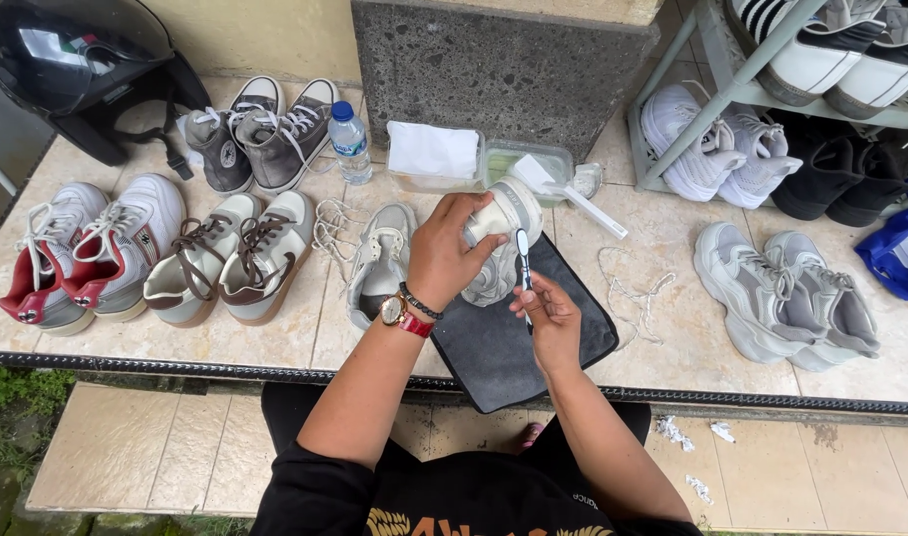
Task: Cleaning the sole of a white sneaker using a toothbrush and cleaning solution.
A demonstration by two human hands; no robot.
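Observation:
My left hand (444, 253) grips a pale grey sneaker (502, 243) and holds it upright above a dark mat (494, 347). A watch with a red strap and a dark bracelet sit on that wrist. My right hand (548, 316) holds a toothbrush (522, 260) by its handle, bristle end up against the sneaker's side. The matching grey sneaker (380, 263), without laces, lies just left of the mat.
Left on the tiled ledge stand red-and-white sneakers (87, 253), brown-laced ones (231, 258), grey high-tops (260, 134), a black helmet (72, 65) and a water bottle (350, 144). Two plastic tubs (479, 164), loose laces (628, 288), grey sneakers (786, 293) and a shoe rack (772, 89) lie behind and right.

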